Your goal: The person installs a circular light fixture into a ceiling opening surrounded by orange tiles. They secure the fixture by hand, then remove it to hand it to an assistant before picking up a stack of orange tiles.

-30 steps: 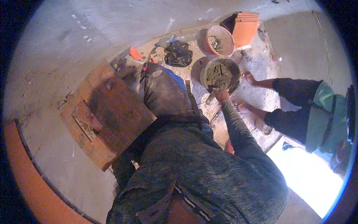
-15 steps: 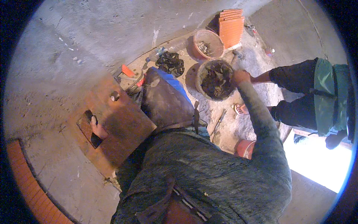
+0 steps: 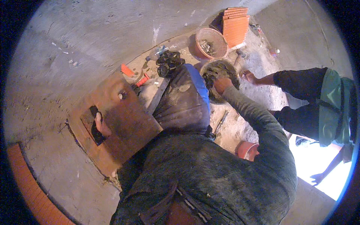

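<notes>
On the left, my left hand [image 3: 101, 125] reaches through an oblong cut-out in a brown rectangular board [image 3: 127, 138]; one digit shows, curled over the edge, while the rest is hidden. A small round hole with something pale in it lies farther up the board. My right hand [image 3: 222, 85] is closed, down inside a bucket [image 3: 236, 69] of dark grey wet mix [image 3: 218, 70]. Its fingertips, and whatever they hold, are hidden. Just past the rim is a co-worker's hand [image 3: 250, 77].
Beyond the bucket stand a pinkish tub [image 3: 210, 32] and a stack of orange hollow tiles [image 3: 235, 32]. A crumpled black bag [image 3: 169, 63] lies past my knee. A small red bucket [image 3: 245, 150] sits beneath my right arm. The co-worker's legs [image 3: 300, 112] are at right; a grey wall [image 3: 101, 33] runs behind.
My right hand has gone from the bucket's right rim down into the mix. My knee has shifted right, nearer the bucket. The co-worker's other hand now shows against the bright opening.
</notes>
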